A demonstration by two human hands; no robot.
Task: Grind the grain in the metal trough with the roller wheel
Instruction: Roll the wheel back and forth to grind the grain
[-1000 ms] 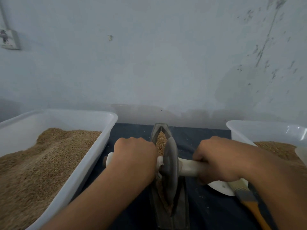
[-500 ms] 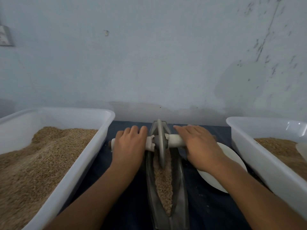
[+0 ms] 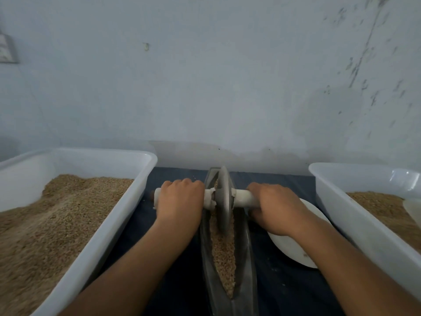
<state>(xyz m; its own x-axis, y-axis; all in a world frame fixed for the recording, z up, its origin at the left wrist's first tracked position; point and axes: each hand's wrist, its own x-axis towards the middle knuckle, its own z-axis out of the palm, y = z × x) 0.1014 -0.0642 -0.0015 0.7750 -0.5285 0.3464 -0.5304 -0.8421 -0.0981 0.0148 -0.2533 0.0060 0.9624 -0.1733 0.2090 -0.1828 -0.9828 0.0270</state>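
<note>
A narrow boat-shaped metal trough (image 3: 247,247) lies lengthwise on the dark cloth in front of me, with brown grain (image 3: 224,252) along its groove. The grey roller wheel (image 3: 223,201) stands on edge in the far half of the trough. A white axle handle (image 3: 245,198) sticks out on both sides of it. My left hand (image 3: 180,201) is closed over the left end of the handle. My right hand (image 3: 275,208) is closed over the right end. The wheel's lower rim is sunk in the grain.
A large white tub (image 3: 109,233) heaped with grain stands at the left, close to my left forearm. Another white tub (image 3: 355,222) with grain stands at the right. A white plate (image 3: 293,249) lies under my right wrist. A pale wall rises just behind the trough.
The wheel rolled from the near part of the trough to its far end, then came back a little toward me. Both hands stayed on the handle; fingers curled tighter over it.
</note>
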